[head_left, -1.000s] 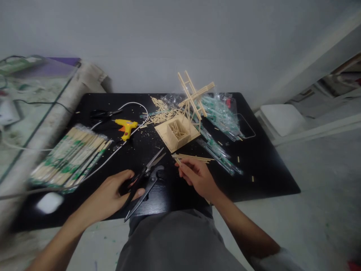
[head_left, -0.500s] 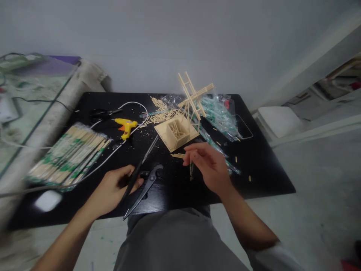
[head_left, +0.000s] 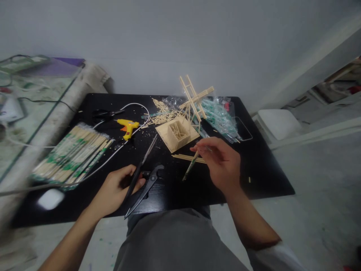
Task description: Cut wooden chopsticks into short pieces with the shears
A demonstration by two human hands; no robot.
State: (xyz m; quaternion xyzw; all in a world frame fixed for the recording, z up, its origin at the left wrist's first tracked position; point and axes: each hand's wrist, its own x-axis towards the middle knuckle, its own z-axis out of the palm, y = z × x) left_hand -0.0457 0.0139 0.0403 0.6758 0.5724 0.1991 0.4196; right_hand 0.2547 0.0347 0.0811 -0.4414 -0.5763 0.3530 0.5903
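While the left hand grips black-handled scissors in front of the stick model and to its left, the right hand pinches a slim green-printed packet in front of the model and to its right. The two hands are well apart. The scissors' blades point towards the model and appear nearly edge-on, so how far they are spread cannot be told. Whether the packet has anything inside cannot be told either.

The model, with crossed ladder-like arms, stands on a flat base bearing an open box of short sticks. Just in front of the model, several loose sticks lie on the black tabletop; pliers rest farther forward, beside the left hand. Left of the model are a heap of cut stick pieces, a yellow glue gun and, farthest out, a row of wrapped chopsticks. Crumpled green-printed plastic wrappers lie to its right.
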